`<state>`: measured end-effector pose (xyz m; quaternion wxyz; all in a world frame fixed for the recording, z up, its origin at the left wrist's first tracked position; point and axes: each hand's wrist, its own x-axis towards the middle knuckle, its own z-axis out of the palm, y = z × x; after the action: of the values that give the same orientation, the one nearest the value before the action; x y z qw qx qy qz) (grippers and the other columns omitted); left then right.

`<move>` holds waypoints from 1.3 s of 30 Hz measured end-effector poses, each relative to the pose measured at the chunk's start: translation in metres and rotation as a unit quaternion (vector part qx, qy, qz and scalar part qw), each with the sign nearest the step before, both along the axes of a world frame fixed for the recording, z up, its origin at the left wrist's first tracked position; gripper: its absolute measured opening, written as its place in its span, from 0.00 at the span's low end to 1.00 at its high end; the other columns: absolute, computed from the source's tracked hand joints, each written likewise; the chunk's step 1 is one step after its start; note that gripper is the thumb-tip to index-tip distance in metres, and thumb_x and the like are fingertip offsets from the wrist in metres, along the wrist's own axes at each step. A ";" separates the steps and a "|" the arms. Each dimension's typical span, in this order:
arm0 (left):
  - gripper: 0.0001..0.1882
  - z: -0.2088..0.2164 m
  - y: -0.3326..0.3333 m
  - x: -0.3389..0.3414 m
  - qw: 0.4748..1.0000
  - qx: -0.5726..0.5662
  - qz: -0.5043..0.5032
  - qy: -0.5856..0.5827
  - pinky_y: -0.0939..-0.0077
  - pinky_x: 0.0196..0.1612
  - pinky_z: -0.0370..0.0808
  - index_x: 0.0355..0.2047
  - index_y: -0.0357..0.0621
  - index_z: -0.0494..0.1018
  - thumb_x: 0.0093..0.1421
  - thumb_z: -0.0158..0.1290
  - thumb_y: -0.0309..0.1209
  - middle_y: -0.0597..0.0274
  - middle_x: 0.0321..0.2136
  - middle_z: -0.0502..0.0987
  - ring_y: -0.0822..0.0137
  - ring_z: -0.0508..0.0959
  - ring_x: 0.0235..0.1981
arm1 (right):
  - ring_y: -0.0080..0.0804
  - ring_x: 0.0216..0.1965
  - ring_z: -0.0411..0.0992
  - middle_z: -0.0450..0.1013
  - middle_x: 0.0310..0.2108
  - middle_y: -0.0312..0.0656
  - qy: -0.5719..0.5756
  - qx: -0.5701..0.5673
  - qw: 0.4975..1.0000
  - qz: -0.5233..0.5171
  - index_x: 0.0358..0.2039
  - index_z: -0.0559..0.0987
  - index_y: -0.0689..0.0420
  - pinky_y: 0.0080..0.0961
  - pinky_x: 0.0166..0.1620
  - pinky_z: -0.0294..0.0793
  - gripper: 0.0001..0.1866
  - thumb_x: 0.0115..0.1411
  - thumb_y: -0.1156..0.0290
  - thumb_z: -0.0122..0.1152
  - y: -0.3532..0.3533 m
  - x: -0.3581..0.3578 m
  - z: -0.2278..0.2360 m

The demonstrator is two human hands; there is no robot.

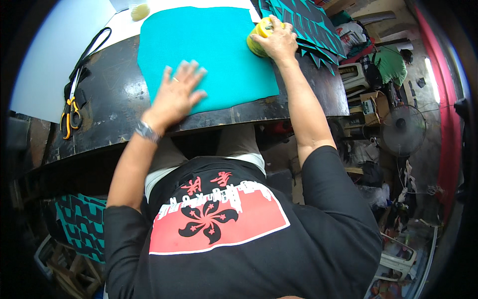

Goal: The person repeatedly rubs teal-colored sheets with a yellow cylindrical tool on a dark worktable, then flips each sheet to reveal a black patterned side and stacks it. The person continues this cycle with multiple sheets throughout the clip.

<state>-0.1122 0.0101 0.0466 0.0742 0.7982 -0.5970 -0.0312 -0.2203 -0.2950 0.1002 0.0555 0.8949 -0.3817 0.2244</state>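
Note:
A teal sheet (214,55), which looks like fabric or foam, lies flat over the dark worktable (112,74). My left hand (177,94) is on or just above its near left part, fingers spread and a little blurred. At the sheet's far right edge, my right hand (278,40) is wrapped round a yellow round container (256,45), gripping it from above and the right. The container's underside is hidden, so I cannot tell whether it rests on the sheet. Beside that hand are stacked black and teal cut pieces (311,25) with jagged edges.
Orange-and-black-handled scissors (72,112) and a black strap (92,47) lie on the table's left. A pale yellow cup-like container (139,11) stands at the back. A white panel (55,55) rises at left. Stools, boxes and a fan (403,129) crowd the floor at right.

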 end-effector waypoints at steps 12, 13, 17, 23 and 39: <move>0.53 -0.005 0.021 -0.023 0.978 -0.139 -0.076 0.137 0.44 0.73 0.43 0.70 0.46 0.58 0.54 0.55 0.68 0.49 0.69 0.61 0.51 0.54 0.73 | 0.60 0.53 0.67 0.65 0.57 0.58 -0.060 0.046 0.963 0.260 0.58 0.74 0.46 0.45 0.46 0.81 0.42 0.40 0.49 0.77 0.226 0.163 -0.014; 0.54 -0.003 0.021 -0.024 0.977 -0.154 -0.076 0.128 0.44 0.73 0.43 0.70 0.47 0.58 0.52 0.56 0.68 0.49 0.69 0.60 0.51 0.54 0.73 | 0.60 0.53 0.67 0.65 0.56 0.59 -0.049 0.052 0.963 0.258 0.58 0.74 0.45 0.46 0.45 0.81 0.42 0.40 0.48 0.77 0.229 0.169 -0.015; 0.56 -0.002 0.023 -0.030 0.992 -0.094 -0.042 0.067 0.44 0.73 0.44 0.69 0.49 0.60 0.48 0.59 0.70 0.51 0.70 0.60 0.51 0.54 0.73 | 0.60 0.52 0.69 0.68 0.54 0.59 -0.072 -0.015 0.967 0.244 0.58 0.75 0.43 0.48 0.44 0.80 0.41 0.40 0.47 0.76 0.191 0.162 -0.023; 0.62 0.000 0.026 -0.030 0.994 -0.084 -0.047 0.060 0.47 0.74 0.44 0.71 0.55 0.58 0.41 0.61 0.73 0.55 0.72 0.56 0.54 0.52 0.74 | 0.61 0.50 0.73 0.70 0.52 0.55 0.008 -0.043 0.999 0.000 0.58 0.74 0.41 0.51 0.45 0.80 0.42 0.44 0.38 0.74 0.027 0.080 -0.009; 0.22 0.042 0.072 -0.038 0.983 -0.151 -0.076 0.077 0.66 0.53 0.77 0.53 0.54 0.78 0.56 0.61 0.25 0.58 0.50 0.81 0.57 0.80 0.51 | 0.57 0.73 0.47 0.45 0.74 0.59 -0.108 0.031 0.992 0.057 0.73 0.56 0.48 0.55 0.72 0.42 0.63 0.43 0.29 0.70 0.028 -0.164 0.037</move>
<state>-0.1497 0.0825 0.0882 0.2373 0.7253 -0.6462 -0.0074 -0.3840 -0.2669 0.1370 -0.0262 0.8869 -0.3409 0.3107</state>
